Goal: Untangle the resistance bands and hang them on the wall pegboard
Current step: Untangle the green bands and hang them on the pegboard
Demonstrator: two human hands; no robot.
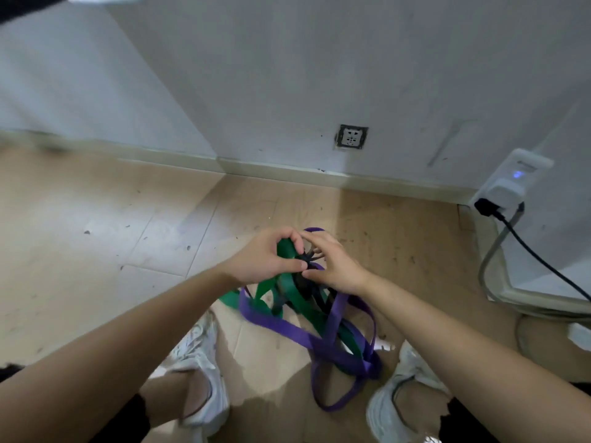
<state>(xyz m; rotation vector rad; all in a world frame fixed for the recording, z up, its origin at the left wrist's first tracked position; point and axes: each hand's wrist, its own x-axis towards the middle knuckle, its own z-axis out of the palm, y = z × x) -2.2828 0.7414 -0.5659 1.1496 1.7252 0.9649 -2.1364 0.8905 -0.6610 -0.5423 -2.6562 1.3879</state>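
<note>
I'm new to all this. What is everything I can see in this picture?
green band: number unclear, green, tangled, from the hands down to the floor
purple band: number unclear, purple, looped through the tangle, mostly on the floor
black band: number unclear, black, in the knot between the hands
wall socket: one, white, low on the wall
plug adapter: one, white with a blue light, at right
black cable: one, black, leading from the adapter
grey cable: one, grey, beside it
floor: beige tiles, speckled
shoes: two, white, at bottom
left hand: one, grips the green band
right hand: one, pinches the black band
</note>
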